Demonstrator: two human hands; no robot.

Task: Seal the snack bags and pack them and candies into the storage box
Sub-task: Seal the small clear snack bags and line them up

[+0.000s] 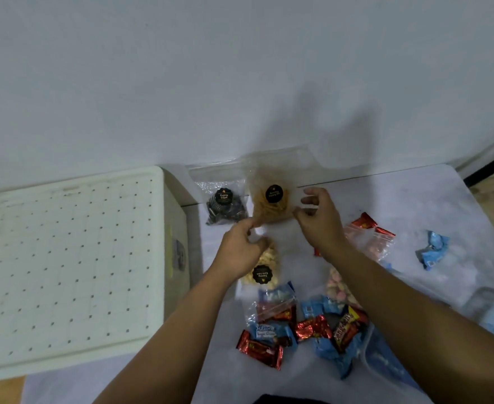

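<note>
A clear snack bag of thin orange sticks (pixel 270 208) with a round black label is held up between both hands. My left hand (pixel 241 247) pinches its lower left corner and my right hand (pixel 318 217) pinches its right edge. A bag of dark striped snacks (pixel 225 209) leans at the wall to the left. Under my left wrist lies a bag of pale nuts (pixel 264 272). Red and blue wrapped candies (pixel 298 328) are scattered in front, some in small zip bags. The white storage box (pixel 65 266) stands at the left, its dotted lid closed.
A white wall (pixel 240 83) rises right behind the bags. A bag of pink and yellow sweets (pixel 340 290) lies under my right forearm. More blue candies (pixel 433 252) lie at the right on the white cloth (pixel 414 199). A dark strip marks the far right edge.
</note>
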